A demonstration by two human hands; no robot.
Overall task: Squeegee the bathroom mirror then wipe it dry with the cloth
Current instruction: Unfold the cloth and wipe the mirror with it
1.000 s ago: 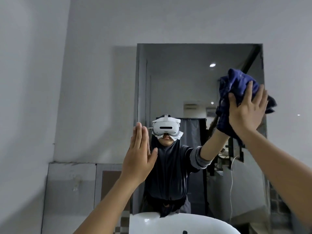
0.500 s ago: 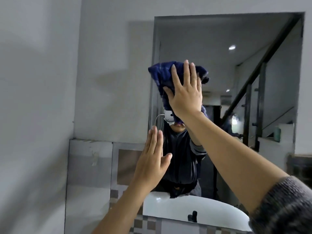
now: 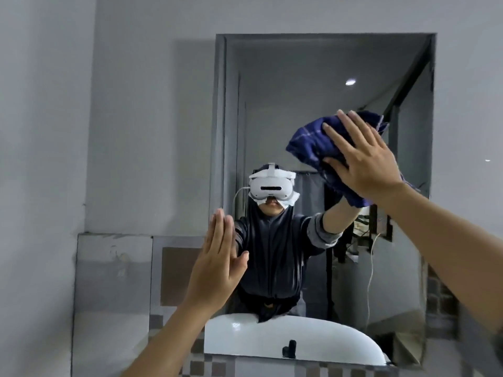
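The rectangular bathroom mirror (image 3: pixel 299 104) hangs on the grey wall in front of me. My right hand (image 3: pixel 362 161) presses a bunched dark blue cloth (image 3: pixel 310 142) flat against the glass in the mirror's upper right part, fingers spread over it. My left hand (image 3: pixel 217 265) is held flat with fingers together, resting at the mirror's lower left edge and holding nothing. No squeegee is in view.
The mirror reflects a person in a dark top with a white headset. A white sink rim (image 3: pixel 272 336) and a dark tap (image 3: pixel 289 349) show in the reflection at the bottom. Tiled wall panels (image 3: pixel 114 268) lie left of the mirror.
My right hand has swept the cloth from the mirror's upper left across to its upper right. The left hand has stayed at the lower left edge.
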